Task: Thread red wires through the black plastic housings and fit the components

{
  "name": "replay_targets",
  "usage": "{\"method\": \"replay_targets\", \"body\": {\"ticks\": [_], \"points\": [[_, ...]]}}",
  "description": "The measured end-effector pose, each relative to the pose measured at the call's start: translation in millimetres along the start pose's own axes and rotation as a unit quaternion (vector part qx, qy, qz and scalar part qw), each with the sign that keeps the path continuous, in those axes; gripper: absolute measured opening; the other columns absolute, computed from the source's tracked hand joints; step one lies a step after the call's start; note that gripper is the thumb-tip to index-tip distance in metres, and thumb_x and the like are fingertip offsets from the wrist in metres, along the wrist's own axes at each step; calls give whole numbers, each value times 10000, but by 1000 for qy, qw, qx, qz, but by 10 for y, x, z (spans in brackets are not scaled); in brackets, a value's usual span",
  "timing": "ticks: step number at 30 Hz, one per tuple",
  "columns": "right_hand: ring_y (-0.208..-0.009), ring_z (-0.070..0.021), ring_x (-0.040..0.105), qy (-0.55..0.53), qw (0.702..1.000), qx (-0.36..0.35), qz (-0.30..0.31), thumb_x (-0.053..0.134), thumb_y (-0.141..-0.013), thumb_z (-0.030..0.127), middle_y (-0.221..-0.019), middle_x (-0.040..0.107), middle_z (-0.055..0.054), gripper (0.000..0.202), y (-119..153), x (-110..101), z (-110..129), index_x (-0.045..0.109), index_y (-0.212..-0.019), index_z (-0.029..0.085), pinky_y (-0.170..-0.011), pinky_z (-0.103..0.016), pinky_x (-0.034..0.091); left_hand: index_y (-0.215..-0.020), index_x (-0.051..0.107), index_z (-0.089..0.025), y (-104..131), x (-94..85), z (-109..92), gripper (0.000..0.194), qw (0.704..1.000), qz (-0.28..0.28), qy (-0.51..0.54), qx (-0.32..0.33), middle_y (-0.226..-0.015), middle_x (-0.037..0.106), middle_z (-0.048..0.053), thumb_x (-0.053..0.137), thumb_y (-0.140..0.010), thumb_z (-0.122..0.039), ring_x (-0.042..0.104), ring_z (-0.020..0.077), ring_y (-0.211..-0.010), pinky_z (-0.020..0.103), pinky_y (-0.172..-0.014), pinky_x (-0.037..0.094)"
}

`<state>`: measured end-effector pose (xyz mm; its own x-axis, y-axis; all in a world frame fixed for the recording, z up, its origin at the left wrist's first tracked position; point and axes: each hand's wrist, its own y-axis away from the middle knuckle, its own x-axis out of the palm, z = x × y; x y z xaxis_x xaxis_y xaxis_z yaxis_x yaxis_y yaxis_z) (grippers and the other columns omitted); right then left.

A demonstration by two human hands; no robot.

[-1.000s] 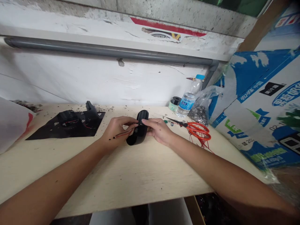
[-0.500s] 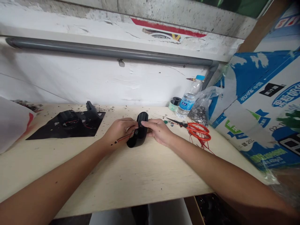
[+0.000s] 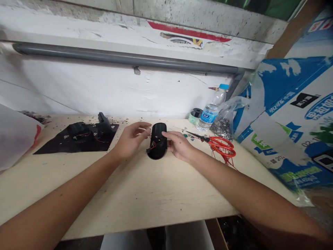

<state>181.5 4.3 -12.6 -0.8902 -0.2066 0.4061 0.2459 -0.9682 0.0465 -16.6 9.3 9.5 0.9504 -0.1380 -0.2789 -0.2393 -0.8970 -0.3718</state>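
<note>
My right hand point(image 3: 179, 146) grips the right side of a black plastic housing point(image 3: 159, 149), thumb on its upper face and fingers curled beneath. The housing is long and rounded at its near end; thin red and black wires point(image 3: 153, 145) lie within it at the left. Just left of it, my left hand point(image 3: 134, 139) is apart from the housing, fingers loosely bent with a gap to the thumb, holding nothing that I can see.
Similar black parts point(image 3: 80, 132) with wires lie on a black sheet point(image 3: 59, 147) at left. Orange-handled scissors point(image 3: 221, 145), a water bottle point(image 3: 209, 113), a tape roll point(image 3: 195, 116) and a bag of small metal pieces point(image 3: 222, 128) are at right, beside a large printed carton point(image 3: 283, 121).
My left hand has let go of the wires and moved off to the left. The housing has turned to show more of its inner face, and the wires now lie inside it.
</note>
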Motion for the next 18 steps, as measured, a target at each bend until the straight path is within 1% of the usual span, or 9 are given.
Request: {"method": "replay_targets", "body": {"ticks": [1, 2, 3, 6, 7, 9, 13, 15, 18], "points": [[-659, -163, 660, -5, 1000, 3, 2, 840, -695, 346, -755, 708, -55, 261, -7, -13, -1, 700, -764, 137, -593, -290, 578, -1112, 657, -148, -10, 4, 13, 366, 998, -17, 45, -36, -1109, 685, 126, 676, -860, -413, 695, 225, -900, 389, -805, 580], [-654, -169, 664, -9, 1000, 6, 5, 829, -708, 346, -762, 711, -60, 257, -14, -24, -1, 692, -780, 140, -587, -300, 584, -1124, 652, -146, -20, 6, 30, 371, 994, -18, 81, -70, -1140, 678, 135, 671, -866, -413, 704, 227, -895, 397, -807, 590], [-645, -175, 663, -12, 1000, 10, 8, 821, -717, 348, -759, 710, -62, 256, -20, -33, -1, 684, -791, 144, -570, -310, 588, -1127, 653, -147, -27, 9, 50, 364, 989, -1, 109, -102, -1156, 676, 142, 668, -872, -406, 711, 230, -892, 399, -804, 597], [-598, -177, 645, -12, 999, 28, 19, 816, -718, 355, -719, 694, -53, 261, -26, -43, 7, 669, -796, 155, -489, -302, 569, -1057, 693, -146, -37, 11, 113, 313, 969, 99, 161, -161, -1096, 711, 149, 677, -873, -398, 720, 247, -897, 394, -803, 605], [-589, -172, 639, -12, 999, 32, 22, 820, -713, 353, -712, 689, -48, 260, -24, -42, 12, 668, -790, 156, -473, -290, 559, -1025, 707, -147, -37, 8, 131, 297, 962, 125, 176, -168, -1069, 723, 148, 680, -872, -400, 720, 251, -900, 397, -813, 604], [-596, -159, 637, -10, 999, 34, 30, 829, -706, 334, -727, 691, -45, 251, -14, -41, 24, 676, -792, 155, -482, -269, 550, -949, 727, -147, -37, -1, 159, 261, 952, 150, 200, -177, -1018, 738, 145, 694, -863, -391, 719, 252, -902, 398, -834, 598], [-657, -144, 647, 9, 997, 34, 64, 846, -676, 256, -807, 710, -41, 257, 8, -52, 33, 706, -868, 159, -578, -262, 555, -842, 739, -151, -40, -25, 182, 203, 944, 153, 223, -190, -915, 747, 125, 729, -838, -354, 715, 234, -883, 383, -845, 590], [-659, -142, 642, 16, 996, 38, 73, 849, -663, 245, -813, 710, -36, 270, 16, -57, 31, 710, -880, 163, -618, -279, 555, -840, 743, -151, -39, -29, 177, 192, 942, 157, 228, -189, -893, 746, 115, 746, -825, -342, 712, 219, -851, 375, -840, 588], [-649, -146, 636, 21, 996, 43, 72, 850, -656, 251, -788, 706, -33, 264, 25, -52, 28, 711, -863, 165, -635, -297, 551, -902, 749, -152, -32, -27, 159, 209, 943, 175, 220, -176, -922, 745, 114, 743, -831, -348, 707, 205, -822, 366, -818, 584]]}}
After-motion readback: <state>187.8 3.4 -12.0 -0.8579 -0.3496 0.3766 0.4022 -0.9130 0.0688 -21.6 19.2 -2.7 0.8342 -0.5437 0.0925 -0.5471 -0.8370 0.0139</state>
